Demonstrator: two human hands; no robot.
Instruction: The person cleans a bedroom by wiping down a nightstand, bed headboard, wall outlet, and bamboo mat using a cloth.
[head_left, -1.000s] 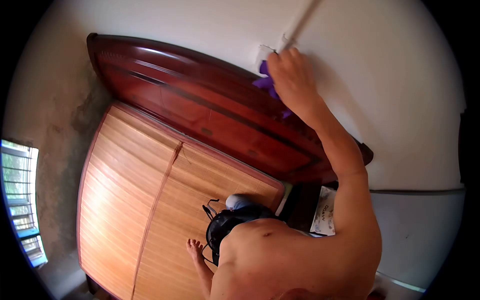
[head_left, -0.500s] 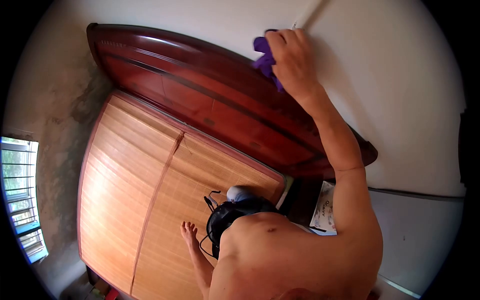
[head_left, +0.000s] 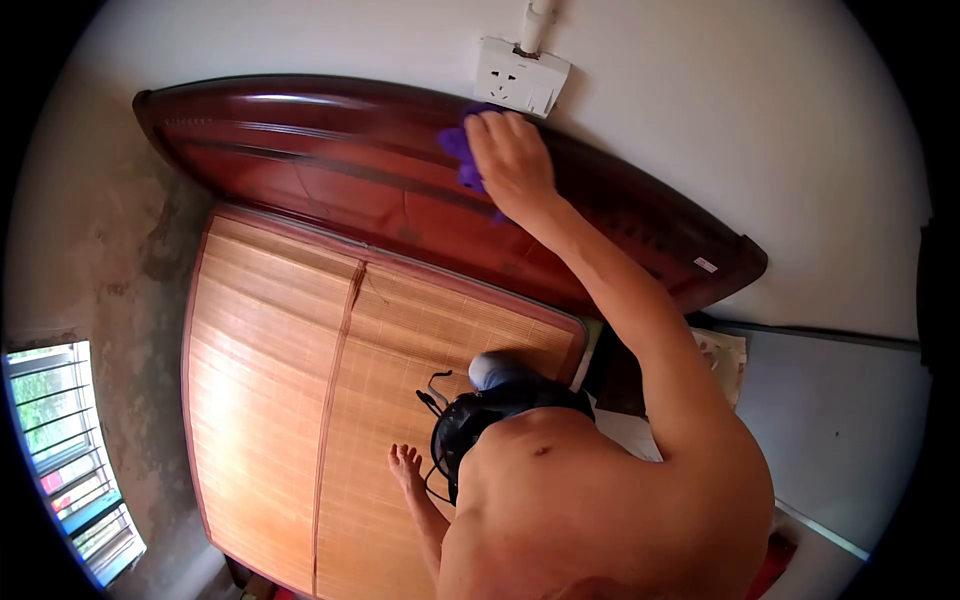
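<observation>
Purple cloth point(head_left: 456, 147) in the right hand point(head_left: 512, 162), at the top of a wooden headboard point(head_left: 340, 150)

The cloth is at the upper part of the dark red headboard, just below a white wall socket panel point(head_left: 521, 78). The right hand holds it bunched, with the fingers bent over it and the back of the hand facing the camera. Probably it is gathered like this so that the soft fabric does not slip away. The right arm is stretched long, I think because this upper edge is far from the body.

The left hand point(head_left: 405, 463) is lower, at the bamboo mat point(head_left: 260, 400), with its fingers loosely bent and a little apart; I see nothing in it. Whether it touches the mat, and if it gives balance, I cannot tell. Nearest to it is a black item point(head_left: 460, 430) with straps, at the waist.

As for its look, the cloth is deep purple, crumpled and soft, with uneven folds hanging out at 1 side of the hand. Its outline is a little blurred, and its full shape is hidden.
</observation>
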